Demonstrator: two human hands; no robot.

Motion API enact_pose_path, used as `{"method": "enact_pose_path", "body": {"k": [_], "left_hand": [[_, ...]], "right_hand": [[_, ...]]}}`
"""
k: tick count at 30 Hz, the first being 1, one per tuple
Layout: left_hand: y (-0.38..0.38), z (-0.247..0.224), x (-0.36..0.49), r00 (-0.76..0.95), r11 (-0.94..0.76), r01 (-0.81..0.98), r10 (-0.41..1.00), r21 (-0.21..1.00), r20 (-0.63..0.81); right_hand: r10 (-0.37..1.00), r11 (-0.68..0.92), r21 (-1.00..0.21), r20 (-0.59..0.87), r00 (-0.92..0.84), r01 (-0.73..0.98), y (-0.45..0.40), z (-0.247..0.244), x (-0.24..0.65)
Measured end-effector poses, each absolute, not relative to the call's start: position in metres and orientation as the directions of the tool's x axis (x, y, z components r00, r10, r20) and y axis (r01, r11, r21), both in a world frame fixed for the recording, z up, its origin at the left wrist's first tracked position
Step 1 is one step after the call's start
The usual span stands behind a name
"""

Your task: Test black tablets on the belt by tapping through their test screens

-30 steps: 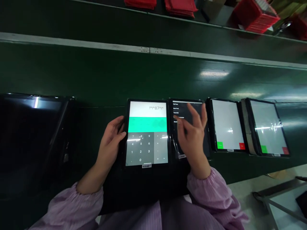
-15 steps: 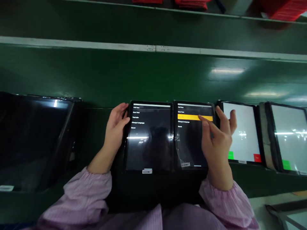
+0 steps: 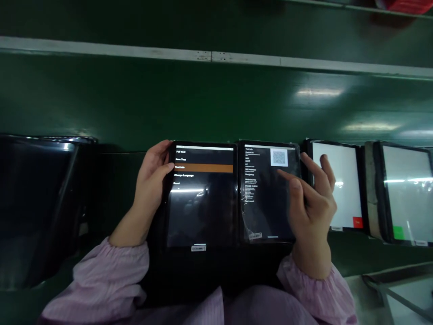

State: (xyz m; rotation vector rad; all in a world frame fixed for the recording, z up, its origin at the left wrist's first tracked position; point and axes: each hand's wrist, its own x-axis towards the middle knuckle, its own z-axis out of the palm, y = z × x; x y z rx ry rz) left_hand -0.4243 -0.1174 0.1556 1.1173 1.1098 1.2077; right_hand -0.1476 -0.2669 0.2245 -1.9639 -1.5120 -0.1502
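Two tablets lie side by side before me. My left hand (image 3: 151, 179) grips the left tablet (image 3: 203, 212) at its upper left edge, thumb on the bezel beside a "Test Info" line lit orange-brown. The right tablet (image 3: 264, 212) shows small white text and a QR code (image 3: 279, 157); a clear film covers its screen. Over that screen my right hand (image 3: 313, 203) points its index finger just below the code, other fingers spread and nothing held. Whether the fingertip touches the glass, I cannot tell.
At far left lies a stack of dark tablets (image 3: 30, 207). To the right are a white-screened tablet (image 3: 341, 189) with a red button and another (image 3: 411, 194) with a green one, on a stack. A pale rail (image 3: 135, 50) crosses the green bench (image 3: 169, 99); something red (image 3: 409, 5) sits beyond.
The right tablet went from a menu with a yellow bar to the text page with a QR code. On the left tablet, "Test Info" became highlighted. My left thumb now overlaps that tablet's edge.
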Motion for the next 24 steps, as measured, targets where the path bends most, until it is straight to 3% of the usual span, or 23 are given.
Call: {"method": "enact_pose_path", "body": {"k": [12, 15, 20, 24], "left_hand": [[-0.117, 0.152, -0.423, 0.019, -0.012, -0.163, 1.000, 0.986, 0.015], [-0.115, 0.149, -0.426, 0.047, -0.036, -0.160, 0.998, 0.986, 0.044], [-0.112, 0.145, -0.429, 0.086, -0.025, -0.153, 0.996, 0.988, 0.038], [-0.111, 0.144, -0.432, 0.116, -0.026, -0.132, 0.992, 0.991, 0.042]], "right_hand": [[0.952, 0.186, -0.416, 0.302, -0.058, 0.890, -0.262, 0.214, -0.169], [0.951, 0.141, -0.396, 0.310, -0.012, 0.907, -0.262, 0.216, -0.164], [0.888, -0.065, -0.405, 0.392, 0.238, 0.912, -0.262, 0.223, -0.149], [0.837, -0.100, -0.452, 0.444, 0.321, 0.886, -0.262, 0.227, -0.148]]}}
